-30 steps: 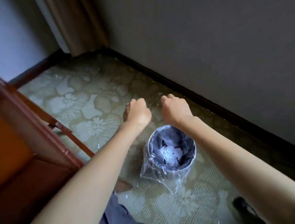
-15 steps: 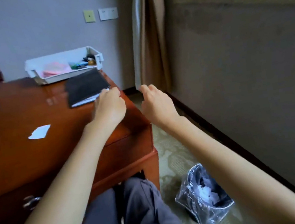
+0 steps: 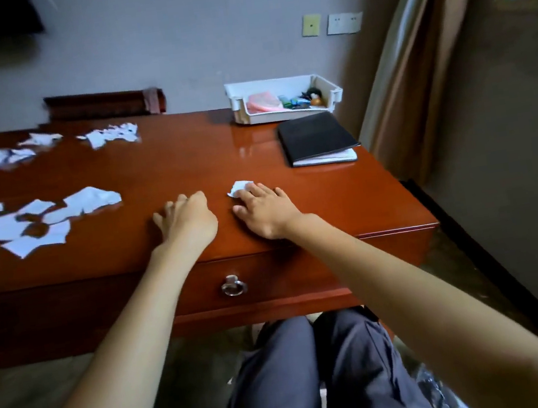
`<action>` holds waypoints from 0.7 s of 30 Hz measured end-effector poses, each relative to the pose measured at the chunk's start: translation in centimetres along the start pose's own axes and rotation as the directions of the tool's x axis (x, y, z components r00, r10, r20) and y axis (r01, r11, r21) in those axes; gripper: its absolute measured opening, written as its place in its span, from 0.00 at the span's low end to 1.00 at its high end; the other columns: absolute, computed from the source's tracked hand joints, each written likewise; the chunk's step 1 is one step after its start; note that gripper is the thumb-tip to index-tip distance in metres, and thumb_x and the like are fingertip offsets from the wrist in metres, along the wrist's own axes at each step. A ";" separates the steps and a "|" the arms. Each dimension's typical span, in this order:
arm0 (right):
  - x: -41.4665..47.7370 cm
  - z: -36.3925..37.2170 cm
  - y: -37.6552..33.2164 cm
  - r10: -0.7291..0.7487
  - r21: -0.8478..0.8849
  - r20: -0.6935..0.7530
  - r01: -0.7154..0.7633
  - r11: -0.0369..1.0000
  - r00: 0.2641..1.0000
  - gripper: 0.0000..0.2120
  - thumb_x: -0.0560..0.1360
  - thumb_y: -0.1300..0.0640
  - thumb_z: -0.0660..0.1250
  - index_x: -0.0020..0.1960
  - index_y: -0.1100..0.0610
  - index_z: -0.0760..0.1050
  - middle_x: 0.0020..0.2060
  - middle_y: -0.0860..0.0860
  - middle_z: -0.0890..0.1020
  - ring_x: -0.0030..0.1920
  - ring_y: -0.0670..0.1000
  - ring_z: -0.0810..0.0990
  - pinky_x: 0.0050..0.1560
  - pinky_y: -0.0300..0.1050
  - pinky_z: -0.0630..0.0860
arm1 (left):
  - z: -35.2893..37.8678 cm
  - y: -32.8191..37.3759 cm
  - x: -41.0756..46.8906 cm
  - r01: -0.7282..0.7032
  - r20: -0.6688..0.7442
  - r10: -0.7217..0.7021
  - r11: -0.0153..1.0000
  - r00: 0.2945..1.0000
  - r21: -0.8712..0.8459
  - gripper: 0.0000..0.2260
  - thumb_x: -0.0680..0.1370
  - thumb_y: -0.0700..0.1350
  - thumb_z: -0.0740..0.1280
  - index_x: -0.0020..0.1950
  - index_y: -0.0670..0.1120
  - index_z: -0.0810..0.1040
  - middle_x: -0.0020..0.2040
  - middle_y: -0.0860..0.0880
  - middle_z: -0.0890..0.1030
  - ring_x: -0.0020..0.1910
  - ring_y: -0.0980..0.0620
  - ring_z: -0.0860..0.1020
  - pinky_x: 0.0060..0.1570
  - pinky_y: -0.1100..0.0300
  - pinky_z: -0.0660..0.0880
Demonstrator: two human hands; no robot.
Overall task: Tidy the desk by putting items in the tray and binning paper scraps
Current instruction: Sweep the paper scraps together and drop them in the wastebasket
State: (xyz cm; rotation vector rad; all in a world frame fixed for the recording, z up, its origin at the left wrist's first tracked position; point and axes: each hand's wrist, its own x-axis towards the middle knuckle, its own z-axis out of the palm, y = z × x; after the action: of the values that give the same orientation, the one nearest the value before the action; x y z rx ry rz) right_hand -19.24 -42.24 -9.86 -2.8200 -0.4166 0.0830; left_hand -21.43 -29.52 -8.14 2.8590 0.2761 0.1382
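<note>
- Paper scraps, torn and white, lie scattered over the glossy red-brown wooden worktop, well to the left of the white plastic tray; one more cluster sits toward the far edge, also left of the tray
- One small white paper scrap lies apart from the rest, nearer the camera than the tray and a little to its left
- The right hand lies palm down on the worktop in front of the tray; its fingers are stretched almost straight, the tips resting on that scrap without pinching it
- The left hand rests farther left of the tray, just beside the right hand but not touching it; its fingers are loosely bent onto the wood and hold nothing
- The tray stands at the worktop's far right corner and holds a pink item and several small coloured things, too small to tell
- A black-covered notebook lies flat just in front of the tray
- A silver ring pull hangs on the drawer front, below and left of the tray
</note>
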 end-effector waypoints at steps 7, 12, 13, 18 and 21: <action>4.2 1.1 -6.6 -0.165 0.020 0.116 0.164 0.986 0.980 0.21 0.82 0.52 0.48 0.75 0.50 0.57 0.76 0.52 0.56 0.77 0.56 0.50 0.75 0.62 0.43 | -2.2 -6.9 2.2 0.163 -0.113 -0.165 0.986 0.980 -0.028 0.22 0.80 0.38 0.54 0.74 0.46 0.61 0.73 0.41 0.63 0.74 0.41 0.57 0.73 0.43 0.54; 8.3 2.8 -13.3 -0.246 0.090 -0.006 0.246 0.965 0.969 0.21 0.81 0.52 0.52 0.73 0.54 0.58 0.74 0.57 0.59 0.76 0.59 0.53 0.75 0.59 0.51 | -3.8 -14.5 3.6 0.329 -0.247 -0.333 0.943 0.910 -0.057 0.23 0.82 0.45 0.53 0.76 0.44 0.53 0.77 0.39 0.53 0.77 0.40 0.47 0.73 0.40 0.46; 9.0 3.0 -14.4 -0.244 0.089 -0.030 0.246 0.965 0.969 0.23 0.81 0.50 0.53 0.74 0.55 0.56 0.75 0.58 0.56 0.76 0.59 0.51 0.75 0.59 0.51 | -3.9 -15.8 4.1 0.361 -0.261 -0.364 0.931 0.894 -0.063 0.23 0.82 0.47 0.52 0.76 0.44 0.51 0.77 0.39 0.51 0.77 0.40 0.45 0.73 0.39 0.44; 12.5 4.1 -18.4 -0.322 0.057 0.057 0.318 0.946 0.945 0.26 0.80 0.42 0.49 0.76 0.43 0.47 0.77 0.52 0.37 0.76 0.57 0.35 0.74 0.62 0.42 | -3.7 -20.5 7.1 0.437 -0.153 -0.435 0.899 0.887 -0.020 0.25 0.82 0.55 0.47 0.77 0.51 0.46 0.78 0.41 0.41 0.75 0.38 0.37 0.72 0.38 0.39; 13.8 4.9 -19.6 -0.354 0.053 0.140 0.350 0.935 0.925 0.25 0.80 0.39 0.47 0.75 0.40 0.47 0.77 0.49 0.38 0.76 0.56 0.35 0.74 0.62 0.39 | -3.6 -21.9 8.8 0.389 -0.065 -0.389 0.921 0.919 -0.022 0.24 0.82 0.56 0.46 0.77 0.54 0.45 0.78 0.42 0.42 0.76 0.37 0.39 0.72 0.38 0.41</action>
State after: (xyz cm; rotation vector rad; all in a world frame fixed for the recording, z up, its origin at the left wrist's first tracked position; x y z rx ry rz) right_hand -11.92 -18.92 -9.02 -2.6725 -0.9421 0.2197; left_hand -17.06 -6.15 -9.95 2.7273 0.8472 0.1561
